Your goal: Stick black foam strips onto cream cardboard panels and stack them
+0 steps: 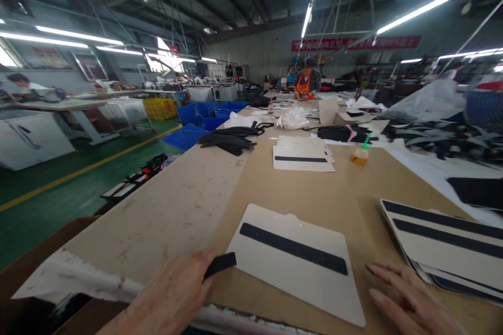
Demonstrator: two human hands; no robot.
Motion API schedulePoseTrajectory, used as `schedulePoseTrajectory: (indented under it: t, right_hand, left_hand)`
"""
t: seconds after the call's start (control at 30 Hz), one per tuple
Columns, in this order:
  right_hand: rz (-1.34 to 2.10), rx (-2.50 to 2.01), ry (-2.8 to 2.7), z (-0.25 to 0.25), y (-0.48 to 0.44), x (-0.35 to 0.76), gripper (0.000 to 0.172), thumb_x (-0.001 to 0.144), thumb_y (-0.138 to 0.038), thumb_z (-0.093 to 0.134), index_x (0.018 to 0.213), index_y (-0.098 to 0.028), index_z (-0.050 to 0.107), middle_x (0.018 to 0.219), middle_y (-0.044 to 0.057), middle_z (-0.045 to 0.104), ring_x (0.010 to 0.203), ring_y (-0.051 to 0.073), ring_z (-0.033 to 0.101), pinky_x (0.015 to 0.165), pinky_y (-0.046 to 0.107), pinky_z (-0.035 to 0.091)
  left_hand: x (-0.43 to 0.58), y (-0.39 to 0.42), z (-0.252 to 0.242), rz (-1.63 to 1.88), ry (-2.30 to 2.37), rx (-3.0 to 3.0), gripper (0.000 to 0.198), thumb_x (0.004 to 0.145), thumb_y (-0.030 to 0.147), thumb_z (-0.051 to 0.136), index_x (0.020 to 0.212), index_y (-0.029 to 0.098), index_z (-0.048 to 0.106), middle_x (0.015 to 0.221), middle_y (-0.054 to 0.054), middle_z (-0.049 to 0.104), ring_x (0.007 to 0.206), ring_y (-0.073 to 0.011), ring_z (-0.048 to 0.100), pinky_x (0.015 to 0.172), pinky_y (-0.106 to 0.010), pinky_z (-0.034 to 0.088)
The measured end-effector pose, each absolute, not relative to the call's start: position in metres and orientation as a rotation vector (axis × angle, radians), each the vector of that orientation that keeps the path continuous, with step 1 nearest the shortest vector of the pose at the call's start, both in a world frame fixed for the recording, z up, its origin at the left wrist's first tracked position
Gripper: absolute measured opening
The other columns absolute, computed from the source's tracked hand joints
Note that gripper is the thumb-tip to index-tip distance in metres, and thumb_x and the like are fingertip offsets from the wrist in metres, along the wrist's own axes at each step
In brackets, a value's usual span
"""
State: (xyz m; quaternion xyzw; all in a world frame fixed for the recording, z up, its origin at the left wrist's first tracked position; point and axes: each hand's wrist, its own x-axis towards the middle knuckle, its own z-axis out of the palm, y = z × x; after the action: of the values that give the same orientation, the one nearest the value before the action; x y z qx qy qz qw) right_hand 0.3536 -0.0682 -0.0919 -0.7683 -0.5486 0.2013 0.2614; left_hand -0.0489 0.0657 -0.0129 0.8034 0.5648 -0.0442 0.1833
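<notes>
A cream card (298,277) with one black strip (294,247) stuck across it lies flat on the brown table in front of me. My left hand (173,293) is closed on a second black strip (220,264), holding it just off the card's left edge. My right hand (408,298) rests open, fingers spread flat on the table beside the card's right corner. It holds nothing.
A stack of striped cards (444,246) lies to my right, another stack (302,157) farther ahead beside a small glue bottle (360,154). Loose black strips (230,141) are heaped at left. A person in an orange apron (307,84) works far down the table. Blue bins (196,120) stand on the green floor.
</notes>
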Motion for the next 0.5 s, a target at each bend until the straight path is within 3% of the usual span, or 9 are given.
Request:
schedulePoseTrajectory:
  t: [0.07, 0.13, 0.27, 0.4, 0.5]
  right_hand:
    - [0.455, -2.045, -1.546, -0.09, -0.055, 0.34, 0.065, 0.079, -0.065, 0.05, 0.131, -0.027, 0.062, 0.146, 0.008, 0.051, 0.126, 0.033, 0.055, 0.101, 0.043, 0.053]
    - [0.399, -2.034, -1.641, -0.084, -0.041, 0.324, 0.068, 0.082, -0.062, 0.048, 0.137, -0.024, 0.056, 0.147, 0.01, 0.048, 0.129, 0.034, 0.052, 0.107, 0.049, 0.046]
    - [0.296, -2.032, -1.763, -0.089, -0.03, 0.308, 0.068, 0.081, -0.058, 0.052, 0.134, -0.016, 0.058, 0.142, 0.016, 0.053, 0.131, 0.038, 0.049, 0.109, 0.057, 0.042]
    - [0.323, -1.997, -1.808, -0.109, -0.041, 0.32, 0.056, 0.081, -0.052, 0.056, 0.128, -0.023, 0.063, 0.134, 0.015, 0.06, 0.124, 0.039, 0.055, 0.105, 0.059, 0.045]
    - [0.334, -1.993, -1.781, -0.112, -0.049, 0.33, 0.061, 0.078, -0.055, 0.057, 0.129, -0.022, 0.063, 0.137, 0.014, 0.058, 0.128, 0.039, 0.051, 0.109, 0.061, 0.039]
  left_hand:
    - [-0.036, 0.07, -0.005, -0.135, 1.745, 2.236, 0.04, 0.084, 0.034, 0.048, 0.121, 0.034, 0.064, 0.108, -0.007, 0.073, 0.103, -0.0346, 0.067, 0.091, -0.05, 0.049]
    - [-0.026, 0.077, -0.008, -0.061, 1.777, 2.279, 0.041, 0.084, 0.034, 0.049, 0.123, 0.032, 0.063, 0.12, -0.008, 0.069, 0.109, -0.0353, 0.064, 0.094, -0.05, 0.047]
    - [-0.015, 0.089, -0.03, 0.081, 1.57, 2.359, 0.045, 0.084, 0.025, 0.046, 0.127, 0.026, 0.06, 0.137, -0.006, 0.059, 0.121, -0.029, 0.058, 0.104, -0.042, 0.043]
    - [-0.016, 0.076, -0.039, 0.029, 1.461, 2.341, 0.051, 0.075, 0.014, 0.048, 0.122, 0.028, 0.062, 0.129, -0.004, 0.064, 0.116, -0.0273, 0.061, 0.101, -0.04, 0.044]
    - [-0.02, 0.065, -0.026, 0.039, 1.47, 2.265, 0.039, 0.079, 0.024, 0.053, 0.115, 0.031, 0.066, 0.119, -0.004, 0.069, 0.11, -0.0289, 0.062, 0.098, -0.04, 0.044]
